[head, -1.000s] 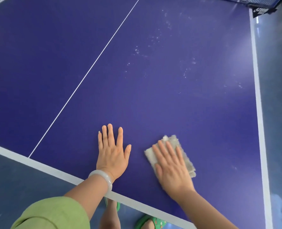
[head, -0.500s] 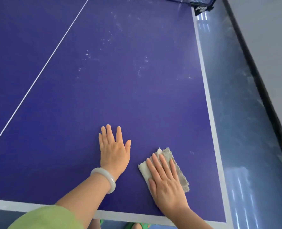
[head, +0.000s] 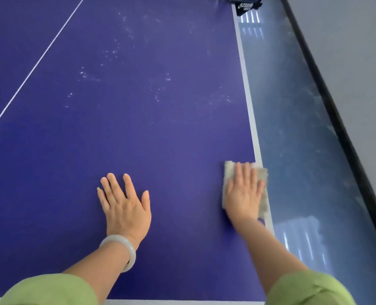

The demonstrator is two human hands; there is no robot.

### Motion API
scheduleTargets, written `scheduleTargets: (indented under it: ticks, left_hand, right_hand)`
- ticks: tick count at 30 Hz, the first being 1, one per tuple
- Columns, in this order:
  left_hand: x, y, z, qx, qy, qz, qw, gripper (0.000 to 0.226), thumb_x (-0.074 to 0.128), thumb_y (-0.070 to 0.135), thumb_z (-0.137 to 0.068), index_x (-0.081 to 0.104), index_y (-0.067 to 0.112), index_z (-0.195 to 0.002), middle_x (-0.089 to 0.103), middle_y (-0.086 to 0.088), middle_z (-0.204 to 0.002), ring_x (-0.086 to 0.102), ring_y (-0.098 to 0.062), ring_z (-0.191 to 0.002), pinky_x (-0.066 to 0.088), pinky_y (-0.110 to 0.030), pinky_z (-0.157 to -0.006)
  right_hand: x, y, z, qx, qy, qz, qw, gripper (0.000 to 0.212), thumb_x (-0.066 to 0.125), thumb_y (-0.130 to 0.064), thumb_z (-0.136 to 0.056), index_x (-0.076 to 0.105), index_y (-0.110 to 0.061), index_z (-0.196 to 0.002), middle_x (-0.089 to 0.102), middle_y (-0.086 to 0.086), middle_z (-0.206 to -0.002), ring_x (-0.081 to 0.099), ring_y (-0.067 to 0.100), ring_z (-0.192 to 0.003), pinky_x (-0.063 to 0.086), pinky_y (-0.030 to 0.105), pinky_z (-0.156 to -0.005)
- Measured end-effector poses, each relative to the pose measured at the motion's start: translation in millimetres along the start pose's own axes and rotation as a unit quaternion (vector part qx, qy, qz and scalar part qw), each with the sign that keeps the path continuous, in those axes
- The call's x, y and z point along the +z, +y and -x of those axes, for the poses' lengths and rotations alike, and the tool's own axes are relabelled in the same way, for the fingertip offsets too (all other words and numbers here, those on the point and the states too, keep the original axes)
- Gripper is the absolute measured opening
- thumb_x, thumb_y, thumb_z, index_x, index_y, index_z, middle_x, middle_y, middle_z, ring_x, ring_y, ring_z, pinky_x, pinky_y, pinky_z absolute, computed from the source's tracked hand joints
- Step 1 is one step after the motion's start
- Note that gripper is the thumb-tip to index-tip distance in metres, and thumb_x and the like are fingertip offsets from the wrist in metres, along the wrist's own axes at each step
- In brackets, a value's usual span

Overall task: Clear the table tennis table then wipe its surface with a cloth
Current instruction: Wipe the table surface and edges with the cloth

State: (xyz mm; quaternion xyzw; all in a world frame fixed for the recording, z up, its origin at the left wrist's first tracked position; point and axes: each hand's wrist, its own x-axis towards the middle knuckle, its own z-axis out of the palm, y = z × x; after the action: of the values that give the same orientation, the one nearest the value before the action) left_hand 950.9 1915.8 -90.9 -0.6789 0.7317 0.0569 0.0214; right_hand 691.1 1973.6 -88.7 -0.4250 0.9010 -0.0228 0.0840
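Though flat, right grip (head: pixel 243 194) atop cloth (head: pixel 262 176)

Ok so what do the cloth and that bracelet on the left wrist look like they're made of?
The cloth looks like a soft woven or terry rag: beige-grey, matte, with fuzzy, frayed edges. The bracelet is a rigid bangle, smooth, glossy and milky white. It could be jade, glass or plastic; the look alone cannot settle which.

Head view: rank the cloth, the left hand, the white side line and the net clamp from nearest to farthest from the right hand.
1. cloth: directly under the right hand, pressed flat.
2. white side line: just to its right, and the cloth's edge overlaps it.
3. left hand: well to its left, palm down.
4. net clamp: far end, at the top of the view.
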Motion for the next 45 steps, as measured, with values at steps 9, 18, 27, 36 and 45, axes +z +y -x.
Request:
scheduleTargets:
  ticks: [9,18,27,36,45]
  left_hand:
    - [2,0,0,0.0,0.02,0.006,1.0,0.073,0.03,0.047,-0.094,0.028,0.002,-0.151,0.017,-0.032,-0.156,0.011,-0.045,-0.147,0.009,-0.056,-0.121]
    - [7,-1,-1,-0.001,0.032,-0.003,0.999,0.066,0.031,0.043,-0.1,0.026,0.002,-0.151,0.017,-0.033,-0.156,0.011,-0.045,-0.147,0.009,-0.056,-0.121]
    - [7,-1,-1,0.0,0.036,0.001,0.999,0.067,0.03,0.042,-0.098,0.026,0.0,-0.151,0.016,-0.034,-0.155,0.011,-0.046,-0.147,0.006,-0.056,-0.121]
    - [9,-1,-2,-0.001,0.042,0.006,0.999,0.073,0.028,0.047,-0.094,0.026,0.002,-0.15,0.016,-0.033,-0.156,0.01,-0.045,-0.147,0.007,-0.056,-0.121]
    - [11,-3,-2,0.002,0.048,0.023,0.999,0.07,0.034,0.045,-0.095,0.026,0.002,-0.15,0.014,-0.033,-0.156,0.008,-0.045,-0.147,0.006,-0.056,-0.121]
  right_hand:
    - [8,27,48,-0.392,-0.032,0.05,0.918,0.055,0.032,-0.033,-0.102,0.024,-0.025,-0.156,0.017,-0.004,-0.164,0.009,0.019,-0.152,0.008,0.046,-0.122]
    - [-5,45,5,-0.15,-0.009,0.008,0.989,0.053,0.026,-0.031,-0.105,0.02,-0.022,-0.157,0.013,-0.004,-0.164,0.005,0.019,-0.152,0.004,0.045,-0.123]
    - [1,94,115,-0.199,-0.036,0.01,0.979,0.052,0.022,-0.035,-0.103,0.039,-0.022,-0.15,0.029,-0.005,-0.16,0.023,0.021,-0.149,0.028,0.057,-0.111]
    - [-16,50,-76,-0.133,-0.059,-0.064,0.987,0.053,0.023,-0.037,-0.105,0.011,-0.034,-0.157,0.003,-0.016,-0.164,-0.003,0.013,-0.151,0.031,0.047,-0.114]
    - [5,93,83,-0.158,-0.009,-0.064,0.985,0.055,0.026,-0.036,-0.103,0.021,-0.027,-0.157,0.012,-0.009,-0.164,0.006,0.015,-0.152,0.019,0.027,-0.117]
